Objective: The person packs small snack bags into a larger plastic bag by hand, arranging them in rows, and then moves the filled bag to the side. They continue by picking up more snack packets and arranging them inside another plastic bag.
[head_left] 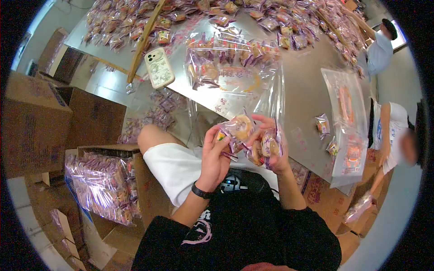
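Note:
My left hand (213, 158), with a dark band on its wrist, is closed on small wrapped pastries. One of these, a round wrapped pastry (242, 128) with a ring-like top, faces up between my hands. In my right hand (279, 156) are more wrapped pastries (264, 148), held by the fingers in clear and purple film. Just beyond the hands lies a large clear plastic bag (235, 86) on the metal table, its far end filled with rows of wrapped pastries (235, 52). The bag's near edge reaches behind my hands, and its opening is not clearly visible.
Many wrapped pastries (122, 22) are heaped at the table's back behind a wooden strip (144, 40). A phone (159, 67) lies left of the bag; flat printed bags (346, 122) lie right. At left, a cardboard box (153, 189) holds a filled bag (101, 187). Co-workers (379, 47) are at right.

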A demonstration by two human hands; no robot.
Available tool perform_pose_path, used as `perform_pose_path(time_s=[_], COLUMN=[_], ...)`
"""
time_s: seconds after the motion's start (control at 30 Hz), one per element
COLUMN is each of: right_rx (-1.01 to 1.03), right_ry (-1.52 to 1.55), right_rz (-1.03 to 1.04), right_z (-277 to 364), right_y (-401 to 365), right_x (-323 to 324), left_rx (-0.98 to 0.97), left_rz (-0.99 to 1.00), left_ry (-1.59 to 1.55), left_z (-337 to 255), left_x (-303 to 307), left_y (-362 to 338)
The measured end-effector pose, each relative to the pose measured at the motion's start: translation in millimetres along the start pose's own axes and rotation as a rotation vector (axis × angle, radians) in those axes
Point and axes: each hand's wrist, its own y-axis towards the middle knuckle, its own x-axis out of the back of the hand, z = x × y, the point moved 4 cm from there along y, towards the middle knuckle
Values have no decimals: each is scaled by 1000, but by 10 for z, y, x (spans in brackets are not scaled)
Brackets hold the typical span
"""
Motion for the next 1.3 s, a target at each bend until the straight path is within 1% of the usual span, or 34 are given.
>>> perform_pose_path(time_s=[0.1, 0.13, 0.2, 0.23, 0.3, 0.33, 0.4, 0.43, 0.53, 0.57, 0.6, 0.63, 0.67, 0.7, 0.73, 0.77, 0.8, 0.83, 0.87, 0.97, 1.0, 1.1, 1.2, 1.27, 1.3], right_rx=[-108, -160, -153, -90, -90, -151, -209, -206, -87, -27, -144, -177, -211, -250, -247, -244, -238, -233, -255, -208, -233, -69, -15, 32, 4], right_ry=[9, -12, -84, -136, -173, -159, -171, -197, -277, -308, -237, -140, -40, 60, 70, 76, 81, 87, 171, 148, 93, 3, -22, -1, 39], right_rz=[-118, -147, -173, -171, -180, -190, -202, -204, -175, -158, -117, -151, -180, -206, -216, -235, -252, -272, -174, -210, -241, -317, -194, -232, -228], right_z=[-3, -13, -82, -193, -240, -233, -186, -158, -172, -222, -296, -328, -321, -307, -248, -291, -385, -439, -413, -379, -347, -199, -188, -115, -125], right_y=[5, -1, 8, 28, 50, 36, 33, 39, 42, 47, 42, 8, 4, 4, 10, 6, 10, 17, 12, -26, -44, -9, -8, -21, -25], right_x=[91, 131, 182, 215, 188, 176, 126, 97, 166, 239, 313, 356, 340, 323, 306, 336, 395, 441, 471, 440, 419, 258, 247, 190, 194], left_rx=[-25, -53, -112, -153, -236, -190, -161, -150, -307, -281, -256, -232, -188, -198, -205, -213, -152, -173, -194, -197, -210, -205, -196, -162, -212], left_rz=[14, 41, 93, 120, 172, 150, 120, 109, 59, 96, 129, 158, 146, 163, 176, 188, 170, 186, 200, 198, 194, 179, 142, 122, 149], left_ry=[-10, 58, 195, 315, 555, 553, 593, 614, 510, 565, 620, 676, 706, 710, 714, 717, 665, 686, 708, 679, 662, 601, 578, 546, 540], left_z=[-23, -20, 4, 18, 1, 18, -9, -15, -30, -22, -32, -37, -45, -39, -21, -7, 9, 0, -13, -25, -24, -14, -42, -83, -98], left_x=[-63, -68, -43, -16, -24, -18, -79, -97, -162, -160, -118, -95, -117, -116, -99, -91, -91, -97, -94, -146, -165, -185, -228, -287, -295], left_y=[-20, -23, -13, -6, -12, -25, -36, -28, -7, 7, 2, -3, -8, 4, 16, 16, 7, 2, -4, -17, -14, -12, -68, -123, -133])
